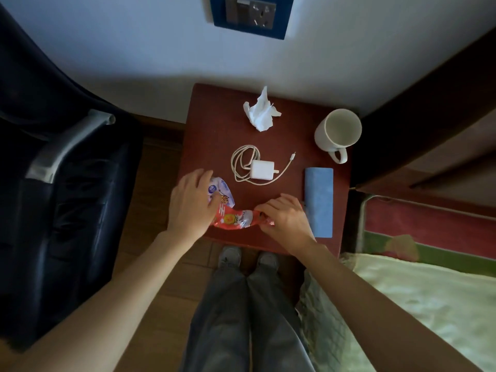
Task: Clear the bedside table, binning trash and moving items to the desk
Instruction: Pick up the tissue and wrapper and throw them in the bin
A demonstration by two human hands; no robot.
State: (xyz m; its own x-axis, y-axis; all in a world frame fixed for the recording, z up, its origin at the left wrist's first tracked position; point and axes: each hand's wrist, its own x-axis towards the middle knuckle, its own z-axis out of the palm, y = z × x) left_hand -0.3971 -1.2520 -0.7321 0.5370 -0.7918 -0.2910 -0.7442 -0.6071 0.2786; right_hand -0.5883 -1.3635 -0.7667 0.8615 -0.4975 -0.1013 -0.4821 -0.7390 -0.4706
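Note:
A red and white snack wrapper [233, 214] lies twisted at the near left of the dark red bedside table [214, 130]. My left hand [191, 204] covers its left end and my right hand [284, 214] pinches its right end. Farther back sit a crumpled white tissue [261, 111], a white charger with a coiled cable [261, 169], a white mug [336, 132] at the right, and a blue rectangular case [319, 201] beside my right hand.
A dark office chair [61, 167] stands left of the table. A bed with a pale green cover [429, 299] is at the right. A wall socket [251, 12] sits above the table. My legs and shoes [248, 260] are against the table's front edge.

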